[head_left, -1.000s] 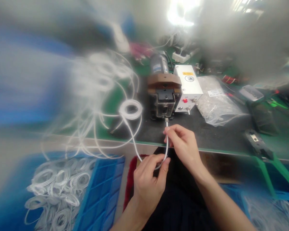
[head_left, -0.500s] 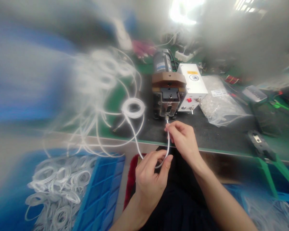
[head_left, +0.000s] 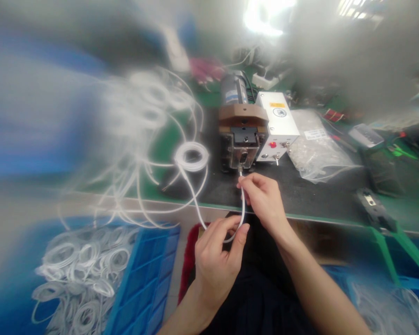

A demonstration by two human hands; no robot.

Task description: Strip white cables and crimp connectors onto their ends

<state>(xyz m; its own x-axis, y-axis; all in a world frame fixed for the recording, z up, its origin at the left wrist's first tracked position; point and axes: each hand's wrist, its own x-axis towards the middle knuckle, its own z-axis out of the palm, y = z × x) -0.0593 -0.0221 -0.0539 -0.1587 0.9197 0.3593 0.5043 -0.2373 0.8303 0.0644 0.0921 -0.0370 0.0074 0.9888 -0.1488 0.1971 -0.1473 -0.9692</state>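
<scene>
Between thumb and fingers, my right hand (head_left: 263, 195) pinches a white cable (head_left: 243, 204) just short of its end. That end, with a small metallic connector (head_left: 240, 170), sits at the front opening of a bench machine (head_left: 243, 132) with a brown block and a clear guard. Lower down, my left hand (head_left: 218, 246) is closed around the same cable where it bends in a loop. From there the cable runs up left to a coil (head_left: 191, 157) lying on the bench. Whether the connector is inside the opening or only against it, I cannot tell.
A white control box (head_left: 276, 125) with a red light adjoins the machine. Right of it lie a clear plastic bag (head_left: 324, 156) and a green-handled crimping tool (head_left: 377, 211). More coiled cables (head_left: 143, 107) spread across the left. Blue crates (head_left: 145, 270) with coils stand below.
The view has shifted very slightly, so everything sits a little further left. Both hands keep their hold on the cable, and its end stays at the machine's front.
</scene>
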